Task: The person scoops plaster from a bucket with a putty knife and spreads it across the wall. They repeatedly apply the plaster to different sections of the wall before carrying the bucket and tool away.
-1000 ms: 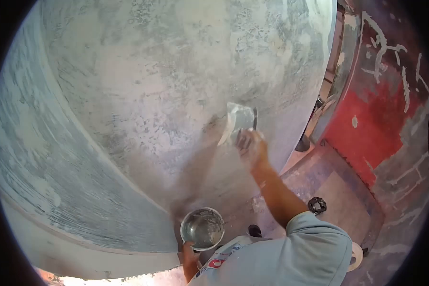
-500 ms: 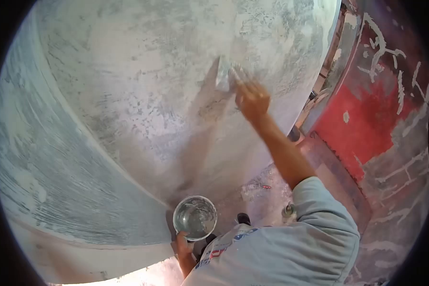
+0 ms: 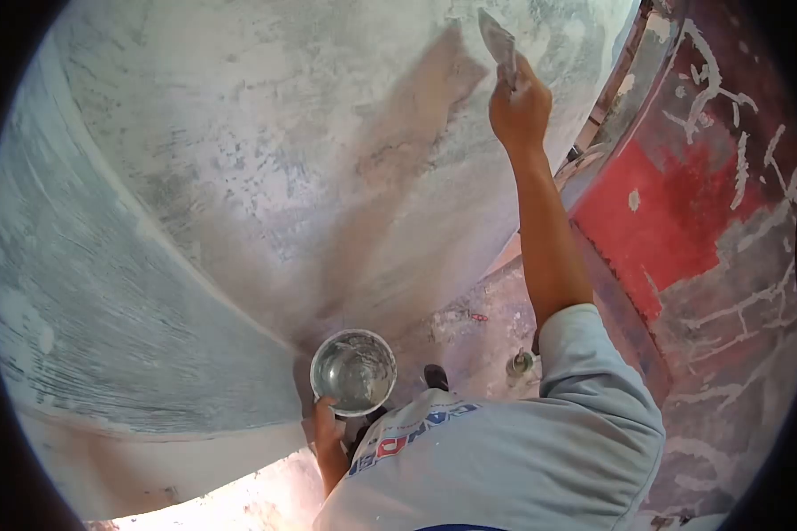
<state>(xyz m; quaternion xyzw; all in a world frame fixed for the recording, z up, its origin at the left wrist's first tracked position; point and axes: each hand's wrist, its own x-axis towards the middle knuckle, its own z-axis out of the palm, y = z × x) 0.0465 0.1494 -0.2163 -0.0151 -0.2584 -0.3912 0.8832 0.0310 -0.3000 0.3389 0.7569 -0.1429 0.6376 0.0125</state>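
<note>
High in the head view, my right hand (image 3: pixel 521 111) is closed round a putty knife (image 3: pixel 498 40) whose blade points up and left. The blade's shadow falls to its left, apart from it, so the knife appears lifted off the large curved panel (image 3: pixel 239 168), which is patchy grey and white. Low in the view, my left hand (image 3: pixel 328 432) grips the rim of a small round bucket (image 3: pixel 329 361). Grey paste (image 3: pixel 376 389) smears the bucket's inside. The left fingers under the bucket are hidden.
On the right stands a red and grey surface (image 3: pixel 673 212) with pale filler streaks. A second curved grey panel (image 3: pixel 142 310) borders the left side. A small greenish object (image 3: pixel 520 363) is on the stained floor (image 3: pixel 456 350), near a dark shoe (image 3: pixel 436 377).
My right hand has moved up and to the right with the putty knife, and the blade has come away from the panel. The bucket sits slightly higher and further left in view.
</note>
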